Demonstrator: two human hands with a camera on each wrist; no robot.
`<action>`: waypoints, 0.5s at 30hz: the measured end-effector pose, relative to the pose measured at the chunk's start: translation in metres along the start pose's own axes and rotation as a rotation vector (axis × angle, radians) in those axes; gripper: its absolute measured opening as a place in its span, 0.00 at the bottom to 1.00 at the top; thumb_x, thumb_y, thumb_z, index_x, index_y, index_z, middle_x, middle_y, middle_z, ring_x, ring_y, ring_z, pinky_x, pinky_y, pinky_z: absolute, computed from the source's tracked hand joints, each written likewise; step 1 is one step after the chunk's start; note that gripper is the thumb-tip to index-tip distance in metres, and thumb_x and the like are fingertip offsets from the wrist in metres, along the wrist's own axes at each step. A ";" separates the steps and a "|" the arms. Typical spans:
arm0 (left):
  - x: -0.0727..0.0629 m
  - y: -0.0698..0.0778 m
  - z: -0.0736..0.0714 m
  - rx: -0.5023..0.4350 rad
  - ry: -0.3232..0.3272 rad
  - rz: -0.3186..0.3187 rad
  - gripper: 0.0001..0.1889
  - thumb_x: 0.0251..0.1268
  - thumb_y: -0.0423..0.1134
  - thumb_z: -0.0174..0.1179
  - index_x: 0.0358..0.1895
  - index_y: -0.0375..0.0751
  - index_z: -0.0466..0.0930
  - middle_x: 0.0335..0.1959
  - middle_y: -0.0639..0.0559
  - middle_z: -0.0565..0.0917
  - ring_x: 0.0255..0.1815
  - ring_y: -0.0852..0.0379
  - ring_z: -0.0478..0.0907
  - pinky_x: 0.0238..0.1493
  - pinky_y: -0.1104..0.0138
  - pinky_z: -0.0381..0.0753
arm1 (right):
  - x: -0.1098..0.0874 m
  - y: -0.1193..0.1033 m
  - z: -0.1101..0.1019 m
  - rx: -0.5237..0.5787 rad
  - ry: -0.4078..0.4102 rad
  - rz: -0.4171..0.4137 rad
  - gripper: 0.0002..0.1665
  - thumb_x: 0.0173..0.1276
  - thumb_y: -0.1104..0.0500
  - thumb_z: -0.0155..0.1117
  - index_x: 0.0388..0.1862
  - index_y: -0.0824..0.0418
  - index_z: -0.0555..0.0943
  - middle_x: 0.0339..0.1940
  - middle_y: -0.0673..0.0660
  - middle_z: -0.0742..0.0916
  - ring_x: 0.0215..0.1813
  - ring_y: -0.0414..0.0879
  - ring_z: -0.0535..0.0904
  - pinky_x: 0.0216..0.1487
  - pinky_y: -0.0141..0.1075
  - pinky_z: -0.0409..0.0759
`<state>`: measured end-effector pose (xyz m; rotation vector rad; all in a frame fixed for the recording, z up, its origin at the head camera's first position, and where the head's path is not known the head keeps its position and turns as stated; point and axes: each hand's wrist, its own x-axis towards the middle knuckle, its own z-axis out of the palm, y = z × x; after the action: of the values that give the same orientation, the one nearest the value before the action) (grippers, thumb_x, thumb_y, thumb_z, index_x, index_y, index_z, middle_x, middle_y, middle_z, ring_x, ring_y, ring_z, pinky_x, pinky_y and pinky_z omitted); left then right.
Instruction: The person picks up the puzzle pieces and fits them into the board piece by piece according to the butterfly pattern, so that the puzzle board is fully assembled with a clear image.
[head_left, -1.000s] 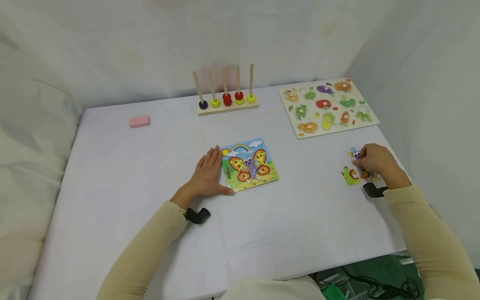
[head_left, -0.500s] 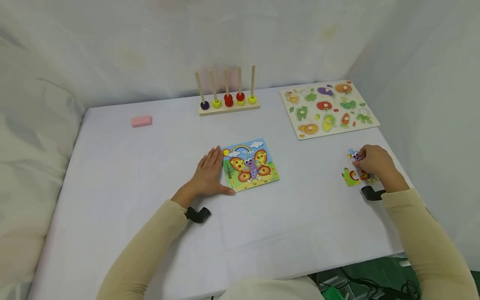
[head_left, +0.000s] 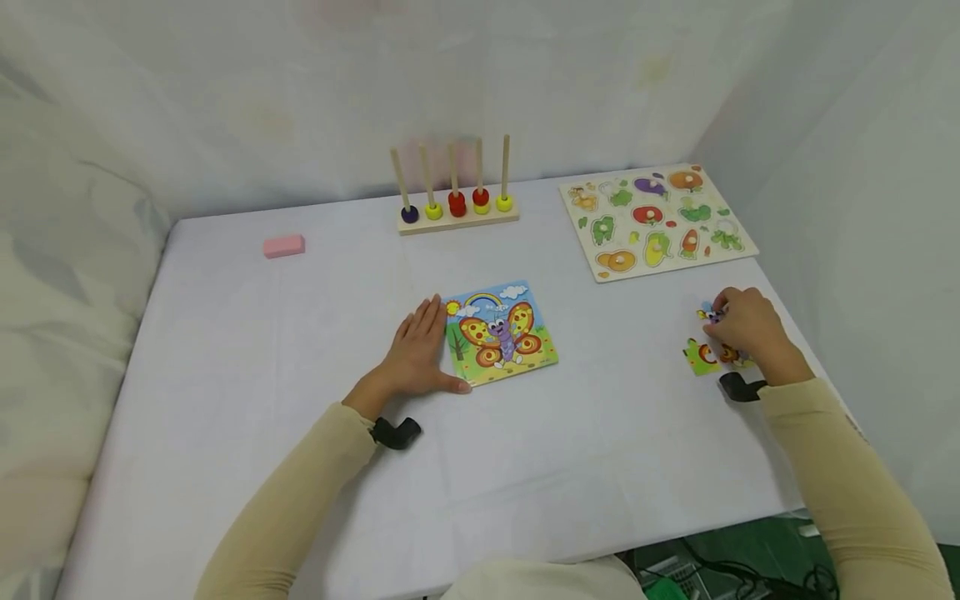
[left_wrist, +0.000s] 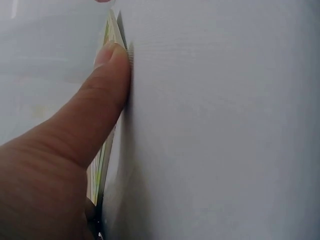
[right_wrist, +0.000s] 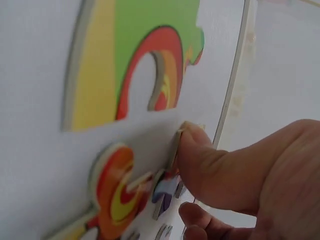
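My left hand [head_left: 415, 354] lies with straight fingers along the left edge of a butterfly puzzle board [head_left: 517, 304], thumb at its lower left corner. In the left wrist view the thumb [left_wrist: 92, 105] presses the board's thin edge. Far to the right, my right hand [head_left: 753, 329] pinches a puzzle piece among loose ones, its thumb [right_wrist: 210, 170] against the piece's edge; the fingers hide most of it. A butterfly-head piece [head_left: 707, 313] shows at the fingertips. Below lie a green piece with a red curl [head_left: 699, 357] and an orange spiral piece [right_wrist: 107, 200].
A wooden peg counter [head_left: 465, 218] with coloured rings stands at the back. Right of it lies a vegetable peg puzzle [head_left: 633, 218], beyond my right hand. A pink block [head_left: 283, 246] rests at the back left. The table's edge runs just right of the loose pieces.
The right hand has shifted very slightly left and stays at the loose pieces. The left hand keeps its place on the board. The head view has tilted a little.
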<state>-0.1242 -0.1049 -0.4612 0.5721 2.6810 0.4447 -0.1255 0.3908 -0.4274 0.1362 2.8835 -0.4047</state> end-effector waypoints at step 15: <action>0.000 0.002 -0.002 0.002 -0.012 -0.009 0.73 0.38 0.72 0.67 0.77 0.37 0.29 0.79 0.45 0.29 0.79 0.47 0.24 0.77 0.48 0.33 | -0.006 0.002 -0.004 0.037 -0.038 0.084 0.34 0.62 0.53 0.66 0.53 0.79 0.66 0.45 0.77 0.72 0.44 0.66 0.69 0.40 0.54 0.73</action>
<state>-0.1243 -0.1034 -0.4586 0.5619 2.6714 0.4349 -0.1200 0.3935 -0.4223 0.2527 2.8226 -0.4409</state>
